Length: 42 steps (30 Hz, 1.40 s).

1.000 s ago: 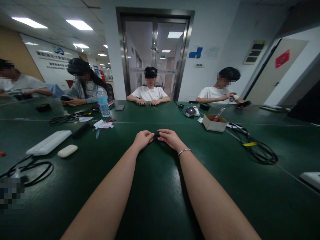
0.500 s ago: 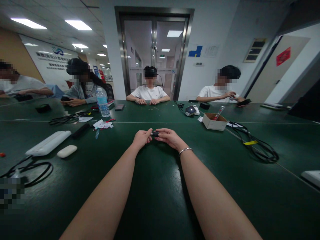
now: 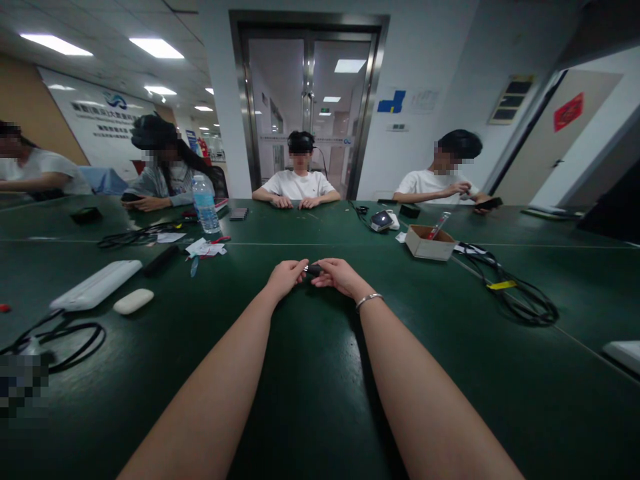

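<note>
Both my arms reach straight out over the dark green table (image 3: 320, 373). My left hand (image 3: 286, 276) and my right hand (image 3: 339, 275) meet at the table's middle, fingers curled. Between their fingertips they pinch a small black object (image 3: 313, 269) with a bit of metal at its left end; I cannot make out what it is. A silver bracelet (image 3: 369, 301) circles my right wrist.
To the left lie a white power strip (image 3: 95, 285), a white oval device (image 3: 133, 301), black cables (image 3: 60, 340) and a water bottle (image 3: 205, 205). A cardboard box (image 3: 429, 243) and coiled black cable (image 3: 520, 300) sit right. Several people sit along the far edge.
My hands have stayed together on the small black object, shifting only slightly; its metal end now shows between my fingertips. The camera tilted a little.
</note>
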{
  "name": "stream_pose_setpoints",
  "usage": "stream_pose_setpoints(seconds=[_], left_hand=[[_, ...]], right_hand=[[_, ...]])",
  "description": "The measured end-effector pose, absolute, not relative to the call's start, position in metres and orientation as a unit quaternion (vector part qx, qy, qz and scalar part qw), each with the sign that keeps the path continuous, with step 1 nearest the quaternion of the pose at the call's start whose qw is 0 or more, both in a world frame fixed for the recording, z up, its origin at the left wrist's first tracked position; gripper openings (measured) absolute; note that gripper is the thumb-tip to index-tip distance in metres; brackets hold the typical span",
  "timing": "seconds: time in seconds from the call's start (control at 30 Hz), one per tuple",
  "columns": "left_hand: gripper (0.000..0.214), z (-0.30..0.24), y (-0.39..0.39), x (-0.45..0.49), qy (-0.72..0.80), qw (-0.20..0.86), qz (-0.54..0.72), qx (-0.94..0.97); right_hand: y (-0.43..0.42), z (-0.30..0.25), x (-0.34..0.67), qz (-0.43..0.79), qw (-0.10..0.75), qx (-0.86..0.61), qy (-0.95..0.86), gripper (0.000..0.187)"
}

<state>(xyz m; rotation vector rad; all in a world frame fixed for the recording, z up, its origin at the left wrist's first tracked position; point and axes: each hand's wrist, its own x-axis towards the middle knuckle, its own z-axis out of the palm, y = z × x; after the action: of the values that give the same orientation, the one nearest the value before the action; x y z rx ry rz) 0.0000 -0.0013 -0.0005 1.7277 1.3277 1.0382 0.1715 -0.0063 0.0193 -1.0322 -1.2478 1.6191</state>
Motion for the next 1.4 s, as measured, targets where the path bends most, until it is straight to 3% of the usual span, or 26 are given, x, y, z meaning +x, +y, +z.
stream_pose_setpoints(seconds=[0.3, 0.8, 1.0, 1.4], left_hand=[[0.018, 0.001, -0.006, 0.002, 0.46, 0.278, 0.456, 0.709], [0.021, -0.006, -0.002, 0.001, 0.445, 0.344, 0.474, 0.678], [0.022, -0.005, -0.004, -0.001, 0.464, 0.351, 0.444, 0.681], [0.027, 0.0, -0.007, -0.002, 0.499, 0.326, 0.393, 0.7]], right_hand=[[-0.005, 0.02, 0.166, 0.617, 0.41, -0.449, -0.5, 0.019], [-0.004, 0.014, 0.182, 0.677, 0.484, -0.334, -0.443, 0.007], [-0.004, 0.011, 0.185, 0.679, 0.47, -0.319, -0.465, 0.016], [-0.007, 0.013, 0.185, 0.67, 0.467, -0.329, -0.474, 0.017]])
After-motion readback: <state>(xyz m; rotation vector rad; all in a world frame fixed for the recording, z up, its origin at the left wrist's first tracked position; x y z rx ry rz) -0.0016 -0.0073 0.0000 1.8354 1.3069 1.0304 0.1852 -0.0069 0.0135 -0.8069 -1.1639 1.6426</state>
